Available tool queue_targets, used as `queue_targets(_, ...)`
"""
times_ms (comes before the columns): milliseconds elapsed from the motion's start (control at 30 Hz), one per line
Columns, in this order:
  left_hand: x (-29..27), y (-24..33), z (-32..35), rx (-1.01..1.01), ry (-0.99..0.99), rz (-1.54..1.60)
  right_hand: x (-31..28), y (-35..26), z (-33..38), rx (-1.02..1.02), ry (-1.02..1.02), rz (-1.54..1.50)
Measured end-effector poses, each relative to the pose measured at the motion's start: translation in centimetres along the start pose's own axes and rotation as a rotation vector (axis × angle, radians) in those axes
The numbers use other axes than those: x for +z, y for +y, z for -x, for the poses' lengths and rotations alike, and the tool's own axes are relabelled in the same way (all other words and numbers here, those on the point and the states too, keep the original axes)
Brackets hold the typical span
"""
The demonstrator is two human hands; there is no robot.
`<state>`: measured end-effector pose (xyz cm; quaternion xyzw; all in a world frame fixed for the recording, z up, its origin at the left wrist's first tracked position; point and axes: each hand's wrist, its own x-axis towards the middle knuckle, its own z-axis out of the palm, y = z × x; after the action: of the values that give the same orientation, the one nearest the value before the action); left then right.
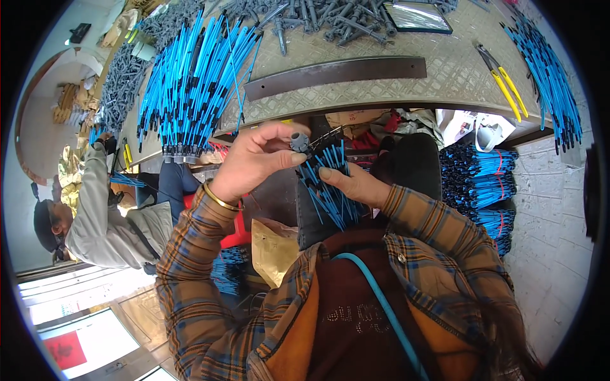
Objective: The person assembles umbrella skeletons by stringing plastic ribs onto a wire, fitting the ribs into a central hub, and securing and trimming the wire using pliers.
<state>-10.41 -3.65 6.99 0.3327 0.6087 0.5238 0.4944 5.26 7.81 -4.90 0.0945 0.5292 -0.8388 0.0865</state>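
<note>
Between the thumb and fingers of my left hand (260, 155) is a small grey plastic hub (299, 141) with a notched, round end. My right hand (356, 185) is closed around a bunch of thin blue rods (330, 203) with black joints, which look like umbrella ribs. The rods fan out over my lap, and a few thin dark ends reach up beside the hub. My hands are close together in front of the table edge. Whether any rod is joined to the hub, I cannot tell.
On the table lie a dark metal strip (337, 75), yellow-handled pliers (502, 82), a pile of grey plastic parts (343, 19) and a large blue rod bunch (197, 82). Tied blue bundles (492, 184) are stacked at the right. Another person (108, 222) sits at the left.
</note>
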Motion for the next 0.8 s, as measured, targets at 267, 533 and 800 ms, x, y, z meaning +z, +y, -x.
queue_targets(267,1.1,3.9,-0.6,-0.117,-0.007,-0.735,0.3,-0.1,-0.1,-0.022,0.138,0.049)
queue_targets(533,2.1,1.5,-0.6,-0.076,0.162,-0.617,0.4,-0.6,0.1,0.002,0.173,0.085)
queue_targets(800,2.0,1.6,-0.9,-0.076,0.173,-0.444,0.4,0.0,0.8,-0.404,0.434,0.491)
